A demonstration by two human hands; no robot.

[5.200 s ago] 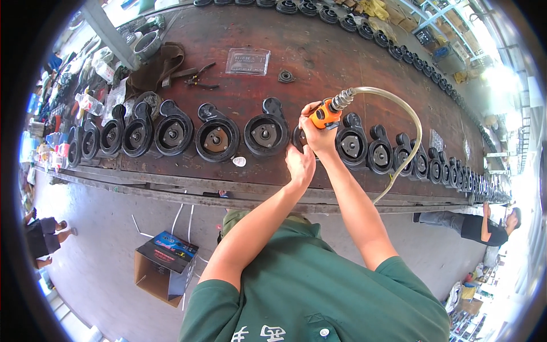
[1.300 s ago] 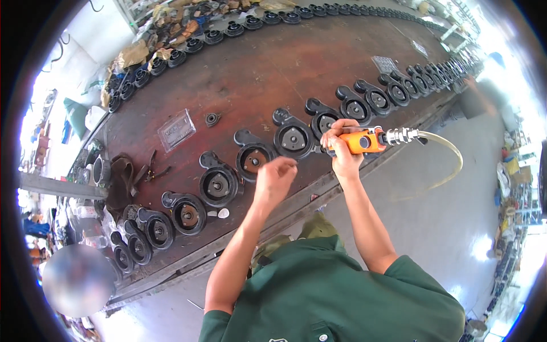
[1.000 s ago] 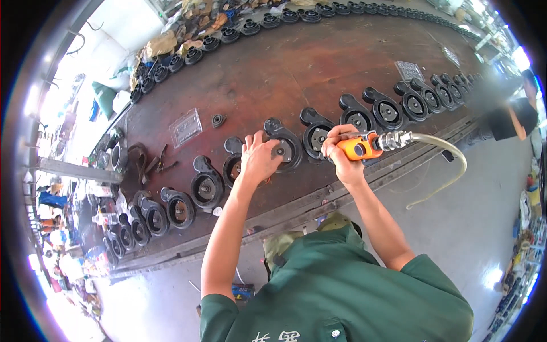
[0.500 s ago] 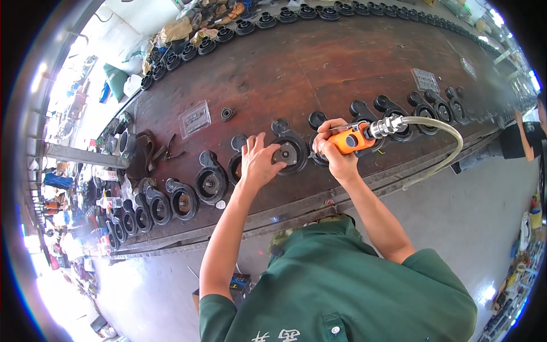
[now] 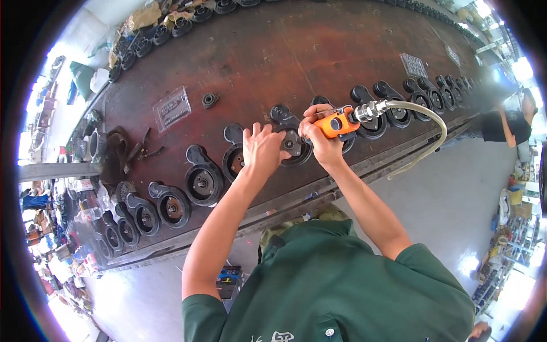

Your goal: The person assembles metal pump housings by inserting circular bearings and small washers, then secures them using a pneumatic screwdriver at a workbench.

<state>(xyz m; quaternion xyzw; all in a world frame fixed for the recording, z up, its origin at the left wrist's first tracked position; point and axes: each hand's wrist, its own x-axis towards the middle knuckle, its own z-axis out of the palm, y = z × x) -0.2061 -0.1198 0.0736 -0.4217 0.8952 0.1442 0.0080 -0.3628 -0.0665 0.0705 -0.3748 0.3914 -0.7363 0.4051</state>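
Observation:
A round black housing (image 5: 306, 154) with a smaller round lobe on its far side lies on the bench between my hands. Set in its middle is a grey metal plate (image 5: 292, 143) with small holes. My left hand (image 5: 262, 151) bears on it from the left, thumb and forefinger closed about the plate's edge, the other fingers spread. My right hand (image 5: 322, 142) is wrapped round an orange air tool (image 5: 336, 123), just right of the housing. The tool's working end is hidden by my fingers. A metal coupling joins it to a pale hose (image 5: 436, 122).
Similar black housings, such as one at left (image 5: 203, 182) and one at right (image 5: 393, 105), stand in a row along the near edge of the dark bench (image 5: 245, 68). A small flanged part (image 5: 210, 101) and a clear stencil plate (image 5: 172, 108) lie beyond. Another person (image 5: 504, 122) is at far right.
The whole view has shifted, with the near row now further left. My right hand and the air tool have come closer to the housing; my left hand keeps its place on it.

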